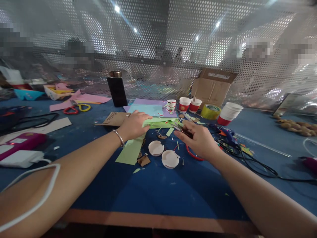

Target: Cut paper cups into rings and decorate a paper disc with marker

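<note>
My left hand (133, 124), with a silver bracelet at the wrist, is closed on a sheet of light green paper (158, 123) near the middle of the blue table (153, 188). My right hand (199, 140) is closed in a pinch on a small dark brown piece (186, 132) just right of that paper. A longer strip of green paper (130, 152) lies under my left wrist. Two white paper cup bottoms (163, 153) lie between my hands. Red-handled scissors (193, 155) lie partly hidden under my right hand.
Red and white paper cups (190, 104), a stack of cups (229, 113), a yellow tape roll (210, 111) and a cardboard box (213, 86) stand at the back. A black bottle (117, 89), coloured paper (81, 98), scissors (76, 108) sit left. Cables (247, 158) run right.
</note>
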`<state>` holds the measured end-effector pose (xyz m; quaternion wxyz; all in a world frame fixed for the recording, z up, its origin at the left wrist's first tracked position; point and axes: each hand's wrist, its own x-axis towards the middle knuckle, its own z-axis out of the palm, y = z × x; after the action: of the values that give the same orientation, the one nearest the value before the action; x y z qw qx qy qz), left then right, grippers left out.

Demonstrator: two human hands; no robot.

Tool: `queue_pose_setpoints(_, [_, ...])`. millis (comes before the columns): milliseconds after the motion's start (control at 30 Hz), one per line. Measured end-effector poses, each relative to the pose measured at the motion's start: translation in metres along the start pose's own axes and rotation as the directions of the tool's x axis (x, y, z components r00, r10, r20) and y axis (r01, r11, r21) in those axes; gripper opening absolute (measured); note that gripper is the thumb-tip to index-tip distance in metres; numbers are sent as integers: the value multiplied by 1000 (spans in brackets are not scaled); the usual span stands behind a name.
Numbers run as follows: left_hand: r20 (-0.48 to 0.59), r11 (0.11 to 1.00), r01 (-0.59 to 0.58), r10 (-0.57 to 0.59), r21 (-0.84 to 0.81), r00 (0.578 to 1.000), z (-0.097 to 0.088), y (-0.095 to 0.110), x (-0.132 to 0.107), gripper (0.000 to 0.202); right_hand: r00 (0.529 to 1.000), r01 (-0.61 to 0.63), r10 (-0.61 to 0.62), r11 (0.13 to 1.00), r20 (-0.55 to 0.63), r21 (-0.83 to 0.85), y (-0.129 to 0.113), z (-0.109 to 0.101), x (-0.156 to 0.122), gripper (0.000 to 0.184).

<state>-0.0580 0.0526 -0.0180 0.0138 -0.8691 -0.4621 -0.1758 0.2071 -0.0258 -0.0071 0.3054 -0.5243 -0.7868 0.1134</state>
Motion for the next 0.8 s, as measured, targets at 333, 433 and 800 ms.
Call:
queue_pose_setpoints(333, [-53, 968, 51, -66, -246, 996, 20, 1, 6, 23, 999, 30, -30, 999, -11, -31, 5, 2, 1, 41])
queue_pose_setpoints(433, [-76, 927, 130, -167, -352, 983, 18, 4, 3, 23, 999, 24, -22, 997, 24, -67, 4, 3, 1, 39])
queue_pose_setpoints(800, [5, 515, 279, -471, -810, 882, -3, 24, -1, 28, 967, -58, 131, 949, 218, -311, 0, 15, -5, 21])
